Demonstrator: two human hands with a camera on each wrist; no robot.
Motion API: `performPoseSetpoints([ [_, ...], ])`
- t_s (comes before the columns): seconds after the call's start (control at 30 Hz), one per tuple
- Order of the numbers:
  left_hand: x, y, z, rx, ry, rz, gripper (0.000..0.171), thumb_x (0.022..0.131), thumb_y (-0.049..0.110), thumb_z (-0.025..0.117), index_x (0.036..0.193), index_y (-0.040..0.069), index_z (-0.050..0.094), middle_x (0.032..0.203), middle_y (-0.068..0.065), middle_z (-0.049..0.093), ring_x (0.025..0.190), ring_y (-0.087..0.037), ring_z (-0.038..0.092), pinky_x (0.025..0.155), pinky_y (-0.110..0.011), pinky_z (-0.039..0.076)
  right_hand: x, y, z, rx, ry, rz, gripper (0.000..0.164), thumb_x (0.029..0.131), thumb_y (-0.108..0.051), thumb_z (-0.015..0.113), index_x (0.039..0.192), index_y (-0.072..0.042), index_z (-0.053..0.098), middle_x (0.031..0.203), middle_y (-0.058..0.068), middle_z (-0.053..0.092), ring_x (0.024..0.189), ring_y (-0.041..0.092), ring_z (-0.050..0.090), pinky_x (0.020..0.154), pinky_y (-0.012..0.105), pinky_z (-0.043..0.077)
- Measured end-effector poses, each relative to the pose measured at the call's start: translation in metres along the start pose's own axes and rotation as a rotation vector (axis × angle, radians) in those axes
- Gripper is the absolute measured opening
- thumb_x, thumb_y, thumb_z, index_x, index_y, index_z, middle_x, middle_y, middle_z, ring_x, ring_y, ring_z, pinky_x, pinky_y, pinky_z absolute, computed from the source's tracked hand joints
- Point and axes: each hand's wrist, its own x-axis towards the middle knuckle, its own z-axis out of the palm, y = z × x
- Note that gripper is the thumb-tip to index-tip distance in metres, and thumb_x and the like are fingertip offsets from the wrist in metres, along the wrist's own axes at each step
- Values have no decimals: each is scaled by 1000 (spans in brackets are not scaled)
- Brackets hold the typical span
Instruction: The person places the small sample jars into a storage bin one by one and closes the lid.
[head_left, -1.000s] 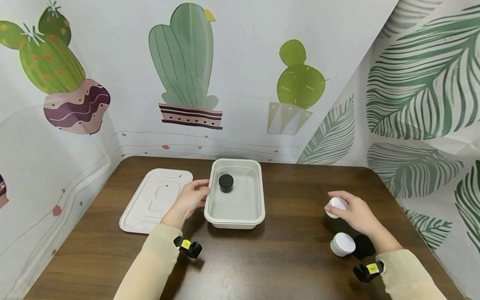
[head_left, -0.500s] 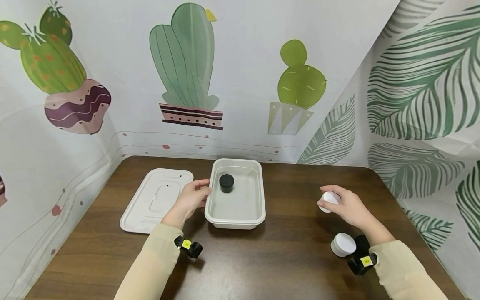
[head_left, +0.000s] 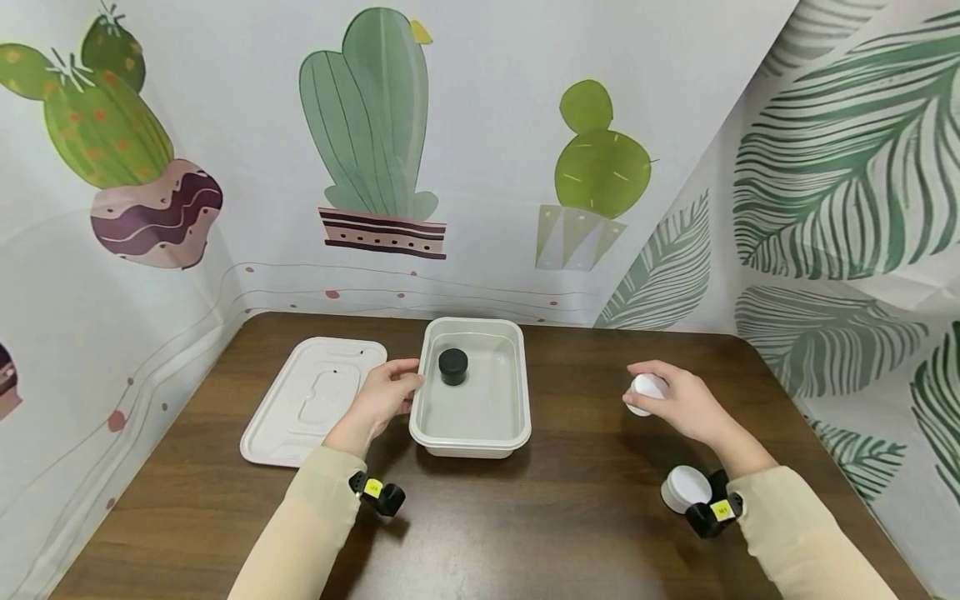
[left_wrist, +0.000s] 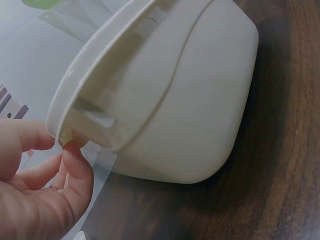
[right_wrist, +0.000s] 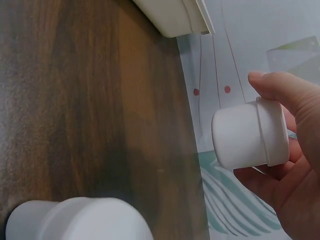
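My left hand (head_left: pixel 378 402) pinches the left rim of a pale rectangular plastic container (head_left: pixel 487 408), its thumb and finger meeting at the edge in the left wrist view. Inside the container, toward its back left, stands a small black round jar (head_left: pixel 453 368). Over the right part of the table my right hand (head_left: pixel 692 405) holds a white screw-lid jar (right_wrist: pixel 242 135) between thumb and fingers, raised off the tabletop. Nearer the front, a second white jar (head_left: pixel 685 489) stands beside a black round thing (head_left: pixel 718 482), mostly hidden by the right wrist.
A flat white lid (head_left: pixel 281 429) lies left of the container, partly behind the left hand. The brown wooden table (head_left: pixel 525 533) ends at the back against a cloth printed with cacti and leaves (head_left: pixel 495 167).
My right hand has carried the white jar left and slightly up, toward the container. My left hand stays at the container's rim.
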Motion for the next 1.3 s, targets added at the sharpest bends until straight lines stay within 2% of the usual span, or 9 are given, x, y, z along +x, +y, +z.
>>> performPoseSetpoints([
  [0.67, 3, -2, -1, 12, -2, -7, 43, 92, 8, 54, 134, -2, 47, 120, -27, 56, 85, -24, 65, 66, -26, 55, 17, -16, 7, 41, -20, -40, 48, 82, -30, 73, 122, -5, 59, 112, 18, 64, 90, 26, 56, 70, 31, 47],
  [1.3, 3, -1, -1, 21, -2, -12, 43, 92, 8, 55, 134, -1, 47, 120, -27, 56, 84, -24, 64, 67, -26, 55, 32, -26, 16, 62, -20, -81, 46, 80, -29, 75, 119, -9, 62, 111, 15, 66, 89, 24, 57, 71, 31, 47],
])
